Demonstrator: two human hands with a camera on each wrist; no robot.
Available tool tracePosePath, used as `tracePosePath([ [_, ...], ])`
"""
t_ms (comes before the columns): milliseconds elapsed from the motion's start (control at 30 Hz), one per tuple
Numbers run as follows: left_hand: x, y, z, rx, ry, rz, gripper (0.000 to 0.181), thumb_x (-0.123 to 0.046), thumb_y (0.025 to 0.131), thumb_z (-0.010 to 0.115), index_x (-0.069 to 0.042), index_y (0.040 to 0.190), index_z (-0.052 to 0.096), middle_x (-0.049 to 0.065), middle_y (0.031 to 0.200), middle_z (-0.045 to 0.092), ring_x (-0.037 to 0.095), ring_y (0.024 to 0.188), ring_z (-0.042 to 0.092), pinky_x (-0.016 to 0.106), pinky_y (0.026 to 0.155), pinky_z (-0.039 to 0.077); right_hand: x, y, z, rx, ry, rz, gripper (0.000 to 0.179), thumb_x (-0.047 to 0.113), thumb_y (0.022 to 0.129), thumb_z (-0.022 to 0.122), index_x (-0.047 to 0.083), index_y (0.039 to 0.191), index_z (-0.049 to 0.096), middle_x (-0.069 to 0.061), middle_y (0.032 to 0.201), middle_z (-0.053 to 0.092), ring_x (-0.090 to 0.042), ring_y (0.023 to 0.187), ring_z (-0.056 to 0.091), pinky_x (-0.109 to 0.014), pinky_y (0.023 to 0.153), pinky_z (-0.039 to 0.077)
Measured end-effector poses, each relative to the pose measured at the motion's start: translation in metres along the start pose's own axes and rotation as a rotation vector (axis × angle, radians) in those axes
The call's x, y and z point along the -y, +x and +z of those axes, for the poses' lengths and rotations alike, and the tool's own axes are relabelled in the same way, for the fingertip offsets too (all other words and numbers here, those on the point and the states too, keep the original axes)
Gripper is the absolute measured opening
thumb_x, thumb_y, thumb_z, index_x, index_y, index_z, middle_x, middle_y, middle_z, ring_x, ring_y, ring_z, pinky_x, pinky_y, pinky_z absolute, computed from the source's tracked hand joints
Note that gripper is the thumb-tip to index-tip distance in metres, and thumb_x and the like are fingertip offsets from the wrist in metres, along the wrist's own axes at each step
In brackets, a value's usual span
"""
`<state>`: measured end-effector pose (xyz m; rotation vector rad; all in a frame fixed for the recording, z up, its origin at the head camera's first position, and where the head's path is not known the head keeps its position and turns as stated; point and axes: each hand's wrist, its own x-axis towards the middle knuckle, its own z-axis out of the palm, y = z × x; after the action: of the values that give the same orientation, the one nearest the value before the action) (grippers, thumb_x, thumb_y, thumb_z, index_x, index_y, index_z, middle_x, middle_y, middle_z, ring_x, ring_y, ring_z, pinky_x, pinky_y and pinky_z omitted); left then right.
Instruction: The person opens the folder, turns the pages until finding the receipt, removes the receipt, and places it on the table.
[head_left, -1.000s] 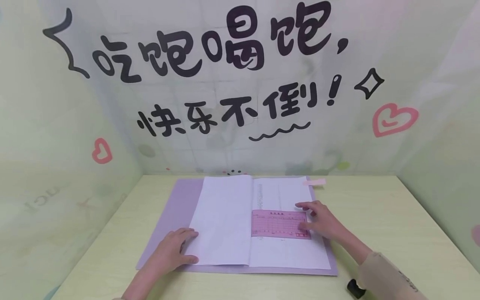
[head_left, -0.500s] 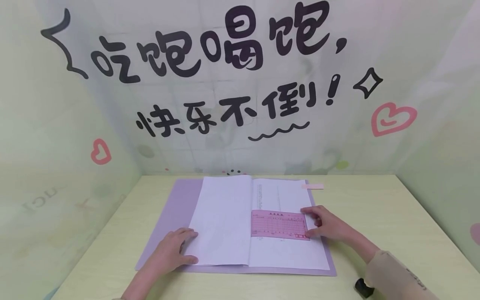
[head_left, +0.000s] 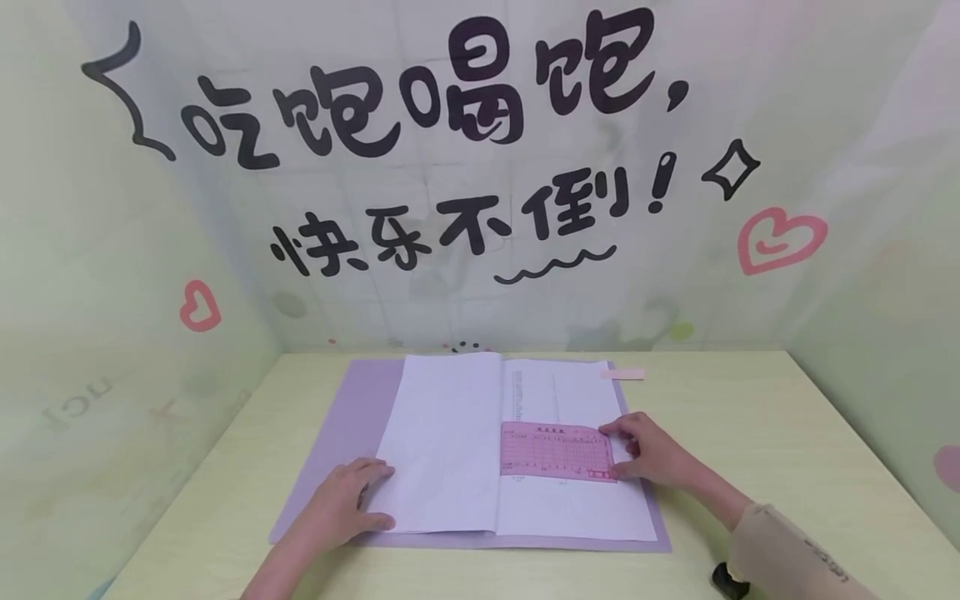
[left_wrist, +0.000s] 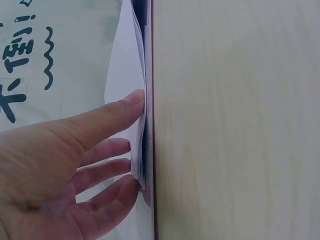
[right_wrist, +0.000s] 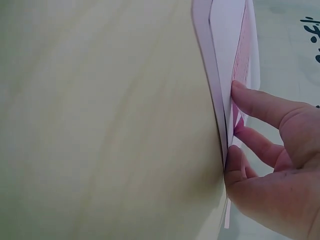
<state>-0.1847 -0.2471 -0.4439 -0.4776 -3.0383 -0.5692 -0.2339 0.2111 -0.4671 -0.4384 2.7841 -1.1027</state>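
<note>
A purple folder [head_left: 367, 400] lies spread on the table, with white pages on it. Across the right page [head_left: 570, 517] is a pink printed form slip [head_left: 555, 454], its left edge against the fold. My right hand [head_left: 655, 454] holds the slip's right edge, index finger at the upper corner and thumb at the lower. In the right wrist view, the slip [right_wrist: 243, 55] bows slightly near the fingertips. My left hand [head_left: 347, 504] rests on the outer edge of the blank left page [head_left: 442, 442], fingers spread and loosely bent. Several sheet edges show by its thumb [left_wrist: 134, 96].
A pale pink tab [head_left: 623, 374] sticks out at the folder's upper right. Beside the right sleeve [head_left: 787, 550] lies a small black object [head_left: 729, 581], its kind unclear. Printed curtain-like walls [head_left: 450, 308] enclose the wooden table [head_left: 757, 433] at the back and sides.
My right hand has drawn back from over the slip to its right edge, where index finger and thumb now hold the corners. The left hand has stayed put.
</note>
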Motion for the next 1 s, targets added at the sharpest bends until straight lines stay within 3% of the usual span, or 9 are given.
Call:
tracePosePath([
  [167,0.001,0.0,0.001,-0.004,0.002,0.002,0.069,-0.035,0.064,0.089,-0.009,0.123,0.066,0.012,0.13,0.064,0.037,0.116,0.059,0.053,0.1,0.049,0.001,-0.001,0.003,-0.025,-0.014,0.001,0.048,0.012,0.076,0.083,0.006,0.121,0.065,-0.016,0.118,0.055,-0.019,0.093,0.048,-0.022,0.077,0.044],
  [367,0.001,0.0,0.001,0.0,-0.003,0.004,0.069,-0.036,0.065,0.088,-0.009,0.124,0.066,0.012,0.13,0.064,0.037,0.116,0.059,0.053,0.1,0.049,0.003,-0.002,0.004,-0.034,-0.008,-0.016,0.05,0.01,0.076,0.082,0.006,0.122,0.062,-0.008,0.112,0.061,-0.016,0.097,0.053,-0.022,0.082,0.049],
  [633,0.001,-0.002,0.003,-0.009,0.017,0.008,0.067,-0.035,0.065,0.089,-0.01,0.123,0.066,0.009,0.129,0.065,0.032,0.113,0.06,0.049,0.097,0.051,0.005,-0.001,0.003,0.011,0.087,-0.009,0.057,0.005,0.079,0.08,0.003,0.13,0.054,-0.004,0.094,0.06,-0.015,0.083,0.051,-0.015,0.068,0.046],
  [1000,0.0,-0.001,0.002,-0.011,0.025,0.006,0.067,-0.035,0.066,0.088,-0.01,0.123,0.066,0.009,0.13,0.064,0.031,0.113,0.06,0.048,0.097,0.051,0.012,-0.005,-0.002,0.0,0.153,0.014,0.058,0.004,0.08,0.078,0.003,0.133,0.054,-0.011,0.105,0.063,-0.018,0.088,0.058,-0.018,0.071,0.052],
])
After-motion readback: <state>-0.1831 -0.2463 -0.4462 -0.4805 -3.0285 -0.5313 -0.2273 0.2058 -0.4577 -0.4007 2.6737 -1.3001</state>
